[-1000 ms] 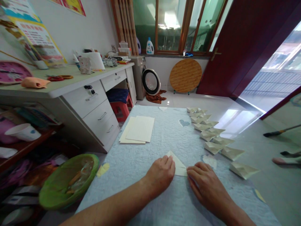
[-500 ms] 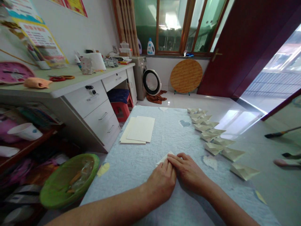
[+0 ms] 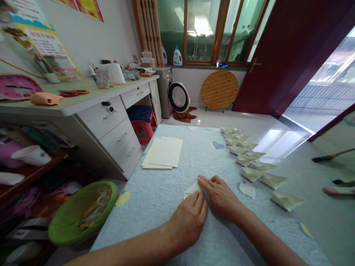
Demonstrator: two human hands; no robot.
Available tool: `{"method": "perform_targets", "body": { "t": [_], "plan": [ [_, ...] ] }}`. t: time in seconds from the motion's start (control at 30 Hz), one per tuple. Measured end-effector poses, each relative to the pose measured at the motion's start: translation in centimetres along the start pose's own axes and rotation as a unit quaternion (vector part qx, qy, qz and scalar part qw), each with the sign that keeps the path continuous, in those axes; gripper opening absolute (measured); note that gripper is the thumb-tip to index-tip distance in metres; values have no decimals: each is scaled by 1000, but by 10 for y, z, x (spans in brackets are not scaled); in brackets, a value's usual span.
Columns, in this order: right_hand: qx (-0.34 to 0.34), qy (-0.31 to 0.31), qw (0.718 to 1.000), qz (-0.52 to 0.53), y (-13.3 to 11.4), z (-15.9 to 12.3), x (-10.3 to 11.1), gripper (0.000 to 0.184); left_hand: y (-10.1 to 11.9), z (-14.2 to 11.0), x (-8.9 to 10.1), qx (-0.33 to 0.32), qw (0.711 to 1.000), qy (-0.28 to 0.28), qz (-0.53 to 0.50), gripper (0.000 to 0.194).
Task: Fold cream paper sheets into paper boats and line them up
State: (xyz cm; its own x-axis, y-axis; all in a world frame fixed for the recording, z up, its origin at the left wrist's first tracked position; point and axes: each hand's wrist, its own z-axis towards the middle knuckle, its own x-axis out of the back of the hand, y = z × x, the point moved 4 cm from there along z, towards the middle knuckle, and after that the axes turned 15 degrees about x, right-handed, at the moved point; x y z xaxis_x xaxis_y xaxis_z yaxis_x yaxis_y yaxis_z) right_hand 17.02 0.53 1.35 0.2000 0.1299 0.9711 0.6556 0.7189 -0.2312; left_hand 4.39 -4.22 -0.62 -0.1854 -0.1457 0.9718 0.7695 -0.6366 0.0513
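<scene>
A folded cream paper [image 3: 192, 190] lies on the pale blue quilted cloth [image 3: 144, 221], with its pointed end to the left. My left hand [image 3: 188, 221] rests on its lower edge, fingers pressed flat. My right hand [image 3: 220, 196] comes in from the right, fingertips on the paper's upper right part, partly hiding it. Farther up the cloth lies a stack of cream paper sheets [image 3: 165, 152]. Several folded paper boats [image 3: 251, 173] stand in a slanting row along the cloth's right side.
A green basin [image 3: 83, 212] sits off the cloth's left edge, beside a white desk [image 3: 102, 125] holding scissors [image 3: 73, 93]. A washing machine [image 3: 166, 92] stands at the back. A person's foot [image 3: 337, 191] and a broom [image 3: 330, 156] lie on the floor at right.
My right hand has moved left and now lies on top of the paper beside my left hand. The paper is folded smaller, and its point now faces left instead of up.
</scene>
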Motion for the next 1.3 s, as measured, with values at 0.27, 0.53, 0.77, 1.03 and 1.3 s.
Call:
{"method": "perform_targets", "body": {
  "t": [0.27, 0.53, 0.77, 1.03, 1.3],
  "plan": [
    [-25, 36, 997, 66, 6, -5, -1, 70, -2, -4, -1, 6, 1000, 20, -16, 41],
    [7, 37, 995, 87, -14, -12, 3, 52, -9, 3, 14, 36, 995, 7, -96, 29],
    [10, 33, 996, 83, -15, -12, 2, 61, -33, -10, 14, 115, 992, 5, -55, 50],
    [5, 39, 996, 78, -17, -12, 5, 59, -25, -31, 18, 114, 991, -62, -24, 42],
    [10, 69, 993, 95, -15, -16, 3, 68, -40, -10, 44, 165, 975, -95, -115, 40]
  ]
}}
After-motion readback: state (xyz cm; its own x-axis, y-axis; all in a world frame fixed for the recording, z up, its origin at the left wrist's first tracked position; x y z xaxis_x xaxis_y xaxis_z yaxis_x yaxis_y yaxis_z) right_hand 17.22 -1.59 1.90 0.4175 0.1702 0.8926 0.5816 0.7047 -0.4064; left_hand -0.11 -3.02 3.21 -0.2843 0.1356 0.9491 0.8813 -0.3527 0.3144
